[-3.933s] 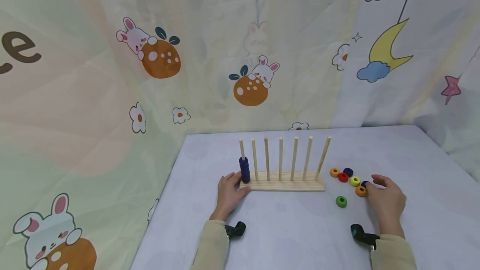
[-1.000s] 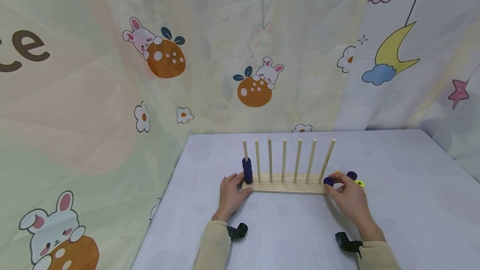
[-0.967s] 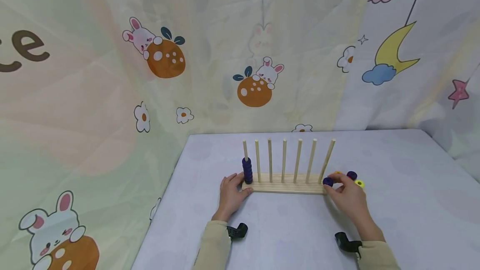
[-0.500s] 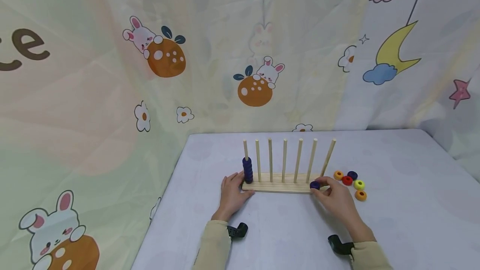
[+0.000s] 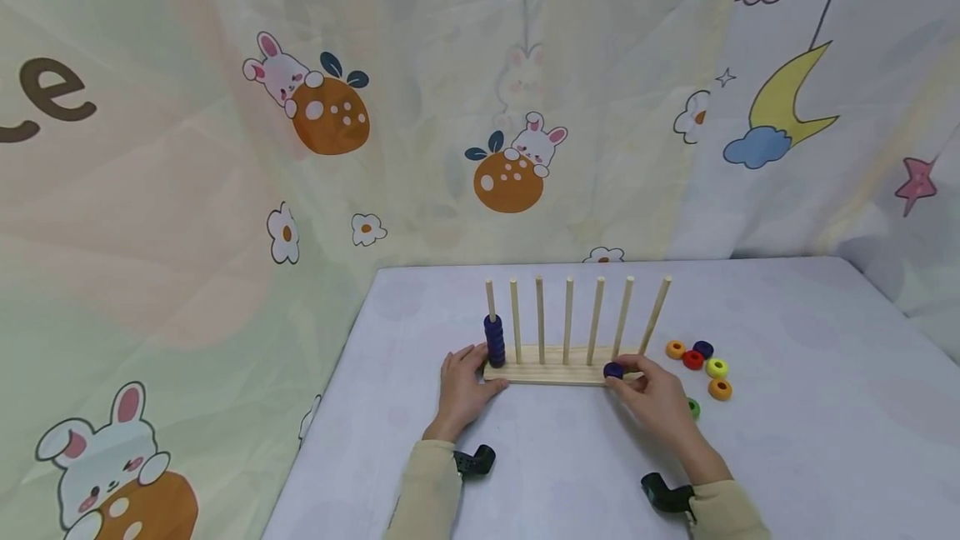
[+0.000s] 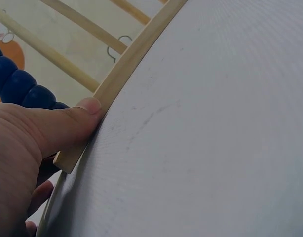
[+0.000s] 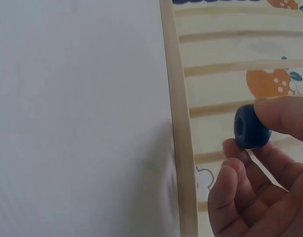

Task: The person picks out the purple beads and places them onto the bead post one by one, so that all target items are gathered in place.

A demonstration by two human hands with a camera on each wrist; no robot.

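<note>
A wooden peg rack with several upright pegs stands on the table. Its leftmost peg carries a stack of dark blue beads. My left hand grips the rack's left end, the thumb on the front edge in the left wrist view and the fingers behind. My right hand pinches a single blue bead between thumb and fingers, in front of the rack's right part. In the right wrist view the bead's hole faces sideways, and the bead is apart from the pegs.
Loose beads lie right of the rack: orange, red, yellow, another blue, and a green one partly behind my right hand. A printed cloth hangs behind the white table.
My right hand picked up a blue bead from the loose group and carried it left to the front of the rack. The left hand keeps its hold on the rack.
</note>
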